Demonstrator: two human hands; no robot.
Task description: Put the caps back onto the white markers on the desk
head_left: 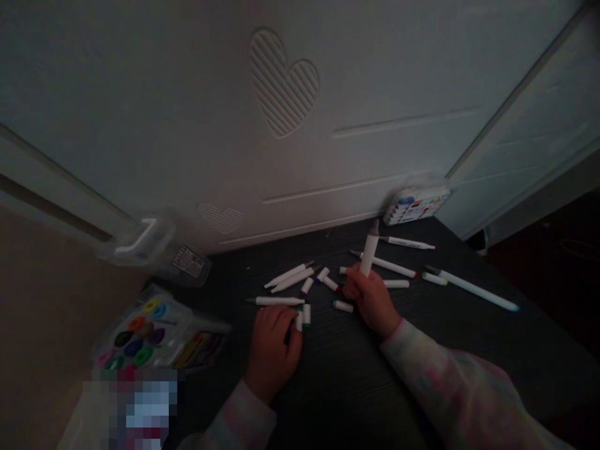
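Black tabletop [337, 381] strewn with markers [287, 275] meets white wall [187, 94].

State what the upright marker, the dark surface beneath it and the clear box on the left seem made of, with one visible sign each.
The marker in the right hand: likely plastic, with a smooth matte white barrel. The dark surface: probably wood or wood-look laminate, going by its fine parallel grain lines; the dim light leaves it open. The clear box: transparent plastic, with see-through walls and lid.
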